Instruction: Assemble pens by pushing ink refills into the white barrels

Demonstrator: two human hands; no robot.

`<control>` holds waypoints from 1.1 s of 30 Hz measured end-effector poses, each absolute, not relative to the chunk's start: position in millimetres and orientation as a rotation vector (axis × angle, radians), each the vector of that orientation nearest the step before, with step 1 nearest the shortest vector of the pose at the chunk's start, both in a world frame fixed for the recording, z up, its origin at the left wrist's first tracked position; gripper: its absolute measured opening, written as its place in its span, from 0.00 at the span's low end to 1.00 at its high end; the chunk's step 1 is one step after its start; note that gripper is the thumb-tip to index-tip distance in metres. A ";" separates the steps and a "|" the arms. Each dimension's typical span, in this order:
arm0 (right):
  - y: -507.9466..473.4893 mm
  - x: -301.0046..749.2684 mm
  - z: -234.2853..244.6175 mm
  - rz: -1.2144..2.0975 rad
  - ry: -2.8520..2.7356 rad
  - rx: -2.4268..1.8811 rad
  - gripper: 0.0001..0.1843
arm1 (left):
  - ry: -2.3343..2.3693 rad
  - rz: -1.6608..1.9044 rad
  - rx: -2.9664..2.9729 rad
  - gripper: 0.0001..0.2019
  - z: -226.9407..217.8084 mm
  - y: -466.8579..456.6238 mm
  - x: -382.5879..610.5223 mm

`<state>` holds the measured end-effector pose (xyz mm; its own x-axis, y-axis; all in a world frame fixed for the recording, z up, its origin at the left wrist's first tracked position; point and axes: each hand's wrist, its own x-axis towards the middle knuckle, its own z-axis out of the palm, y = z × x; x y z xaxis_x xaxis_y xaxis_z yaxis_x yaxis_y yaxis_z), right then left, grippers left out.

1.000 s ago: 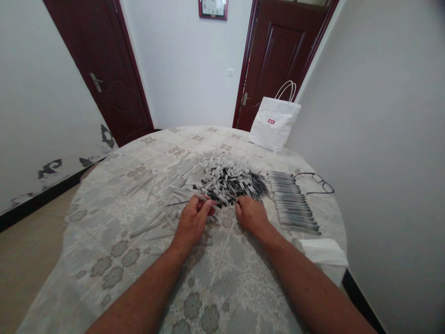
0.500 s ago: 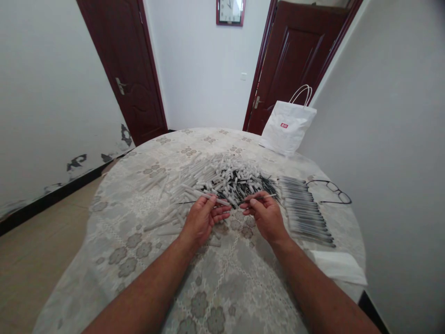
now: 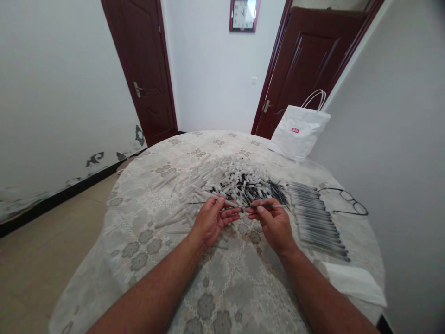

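Observation:
Between thumb and fingers, my left hand (image 3: 212,221) pinches a whitish pen barrel (image 3: 230,202) that points to the right. A thin dark rod (image 3: 194,202) sticks out left of that hand; whether it is held there or lies behind is unclear. My right hand (image 3: 278,229) is closed on a slim pen refill (image 3: 281,206), dark toward the left and pale at its right end. The refill's left tip is close to the barrel's right end; contact cannot be made out. Just beyond both hands lies a heap of white pen caps (image 3: 243,166), loose barrels (image 3: 205,176) and black refills (image 3: 276,189).
Right of the heap lies a row of pens (image 3: 314,218) with dark ends, with eyeglasses (image 3: 354,204) beside it. A folded white sheet (image 3: 354,282) is near my right forearm. A white paper bag (image 3: 299,132) stands at the back right of the round, cloth-covered table (image 3: 198,141).
The whole scene has shifted right and slightly down as the head turned. The refill in my right hand now lies more level, its tip nearer the barrel. My left hand keeps its grip.

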<state>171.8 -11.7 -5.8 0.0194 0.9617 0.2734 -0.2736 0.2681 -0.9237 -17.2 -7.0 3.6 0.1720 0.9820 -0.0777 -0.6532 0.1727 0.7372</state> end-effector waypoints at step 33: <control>-6.0 170.1 -18.5 0.890 -1.389 -1.118 0.25 | 0.611 1.172 0.594 0.09 -0.6 -12.6 -7.6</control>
<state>170.1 -6.0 -18.5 0.0341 0.9586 0.2826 0.1439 0.2751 -0.9506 -7.6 -12.6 -0.6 0.2693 0.9547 -0.1269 -0.6511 0.2775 0.7065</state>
